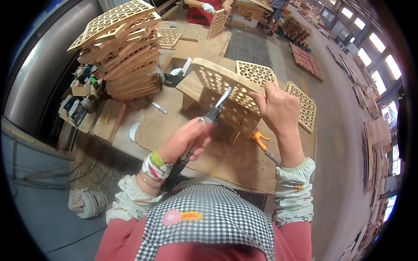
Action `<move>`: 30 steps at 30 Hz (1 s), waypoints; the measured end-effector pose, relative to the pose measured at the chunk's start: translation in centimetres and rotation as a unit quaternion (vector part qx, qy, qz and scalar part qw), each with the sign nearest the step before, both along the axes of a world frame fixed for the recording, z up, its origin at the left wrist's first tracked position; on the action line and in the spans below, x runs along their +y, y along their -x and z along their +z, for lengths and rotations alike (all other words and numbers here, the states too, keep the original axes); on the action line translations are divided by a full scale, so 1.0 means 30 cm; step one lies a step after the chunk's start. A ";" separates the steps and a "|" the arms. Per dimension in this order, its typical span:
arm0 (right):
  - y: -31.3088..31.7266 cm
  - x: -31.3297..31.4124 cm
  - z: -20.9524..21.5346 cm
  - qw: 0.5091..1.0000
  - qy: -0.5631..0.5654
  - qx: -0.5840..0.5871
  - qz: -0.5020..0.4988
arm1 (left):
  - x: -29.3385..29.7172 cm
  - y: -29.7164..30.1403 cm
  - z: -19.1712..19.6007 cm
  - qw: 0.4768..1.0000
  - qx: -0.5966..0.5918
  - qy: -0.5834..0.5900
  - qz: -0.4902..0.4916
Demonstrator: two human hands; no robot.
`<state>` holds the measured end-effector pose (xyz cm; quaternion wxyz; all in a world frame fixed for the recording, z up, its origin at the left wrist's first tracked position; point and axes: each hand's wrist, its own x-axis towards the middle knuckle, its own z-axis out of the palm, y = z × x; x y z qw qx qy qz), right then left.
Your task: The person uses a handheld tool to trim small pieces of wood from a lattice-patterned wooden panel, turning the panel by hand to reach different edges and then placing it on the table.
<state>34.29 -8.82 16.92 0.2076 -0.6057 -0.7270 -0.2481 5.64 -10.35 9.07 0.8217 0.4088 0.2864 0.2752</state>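
My left hand (185, 139) is wrapped around a slim, dark hand-held tool (213, 114) with a narrow, flat, pale tip. That tip is in front of the perforated face of a wooden lattice panel (241, 90); whether they touch I cannot tell. The panel leans up on edge over a wooden stand (191, 88) on the bench. At its right end, my right hand (281, 106) grips the panel's upper edge, thumb towards me. Below this hand lies an orange air blow gun (260, 138) with a hose fitting.
Two lattice panels (256, 71) (301, 105) lie behind and right. A tall stack of panels (130, 52) rises at left, beside boxes of small items (77, 108). An open carton (180, 61) stands behind. Across the bench, a co-worker's gloved hand (209, 8) is at another panel (217, 24).
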 end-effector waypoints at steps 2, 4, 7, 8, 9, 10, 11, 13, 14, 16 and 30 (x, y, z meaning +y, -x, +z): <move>0.010 -0.006 -0.007 1.000 -0.007 -0.002 0.011 | 0.023 -0.014 0.002 1.000 0.013 0.001 -0.017; 0.007 -0.011 -0.008 1.000 -0.002 0.001 0.014 | 0.029 -0.031 0.006 1.000 0.012 0.013 -0.022; 0.012 -0.017 -0.002 1.000 0.014 0.006 0.004 | 0.018 -0.061 0.016 0.999 -0.006 0.053 -0.012; 0.012 -0.018 -0.004 1.000 0.017 0.008 0.002 | 0.016 -0.070 0.019 0.998 -0.011 0.067 -0.009; 0.014 -0.019 -0.009 1.000 0.010 0.008 0.006 | 0.019 -0.077 0.017 0.999 -0.013 0.051 -0.011; 0.018 -0.023 -0.011 1.000 0.003 0.010 0.010 | 0.023 -0.084 0.024 0.999 -0.008 0.050 -0.009; 0.019 -0.024 -0.011 1.000 0.006 0.011 0.010 | 0.024 -0.093 0.017 0.999 -0.012 0.046 -0.003; 0.012 -0.019 -0.011 1.000 0.007 0.011 0.009 | 0.020 -0.116 0.021 0.999 -0.004 0.032 0.019; 0.007 -0.014 -0.012 1.000 0.006 0.009 0.010 | 0.015 -0.130 0.033 0.999 0.008 0.023 0.035; 0.012 -0.006 -0.006 1.000 -0.001 0.000 0.013 | 0.029 -0.151 0.021 0.993 0.062 -0.065 0.077; -0.069 0.085 0.042 0.999 0.036 -0.005 -0.022 | 0.049 -0.109 -0.049 0.995 0.062 -0.071 0.044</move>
